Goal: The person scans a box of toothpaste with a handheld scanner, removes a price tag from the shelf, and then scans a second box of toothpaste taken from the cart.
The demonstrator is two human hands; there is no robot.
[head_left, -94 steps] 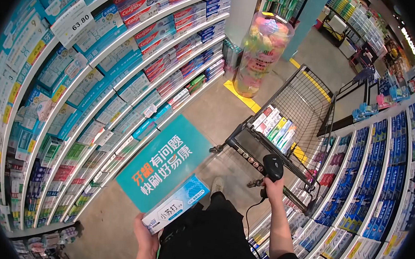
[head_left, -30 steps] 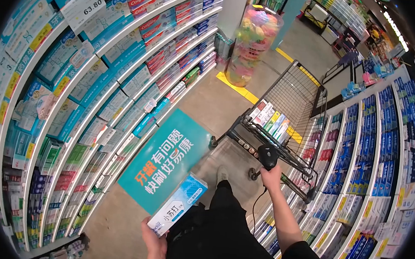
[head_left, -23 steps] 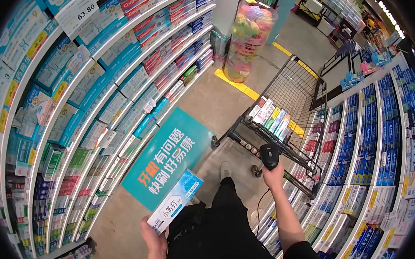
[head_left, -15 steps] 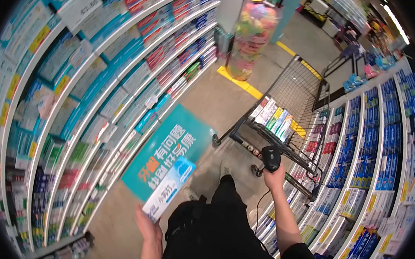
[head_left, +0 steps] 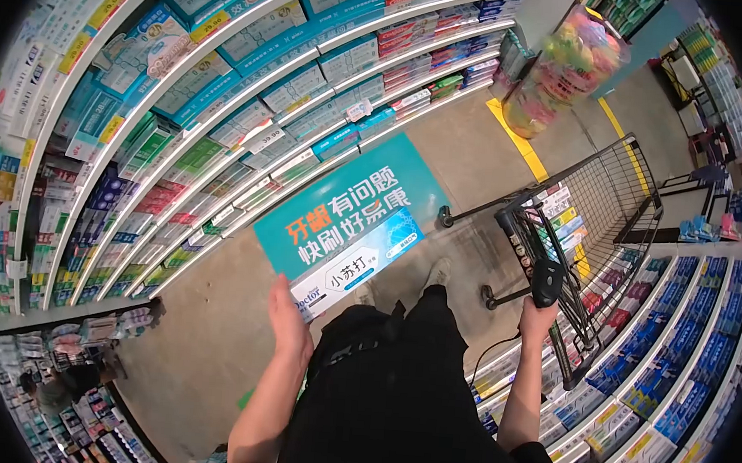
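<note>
My left hand (head_left: 289,322) is closed on one end of a long white-and-blue toothpaste box (head_left: 355,269), its printed face turned up. The box lies at a slant in front of my legs, over a teal floor sign (head_left: 339,199). In my right hand (head_left: 539,319) is a black handheld barcode scanner (head_left: 547,282), with a dark cable running down from it. The scanner's head overlaps the near end of a black wire shopping cart (head_left: 580,354) in view. Several toothpaste boxes (head_left: 568,224) lie inside the cart.
Curved-looking shelves (head_left: 263,108) full of boxed oral-care goods run along the left. More shelves (head_left: 635,388) of blue and white packs line the right. A tall clear bin (head_left: 563,69) of colourful items stands beyond yellow floor tape (head_left: 519,139).
The view has turned, so the shelves and cart appear shifted to the right. The toothpaste box lies flatter across the view, its print sharper. Both hands keep their hold.
</note>
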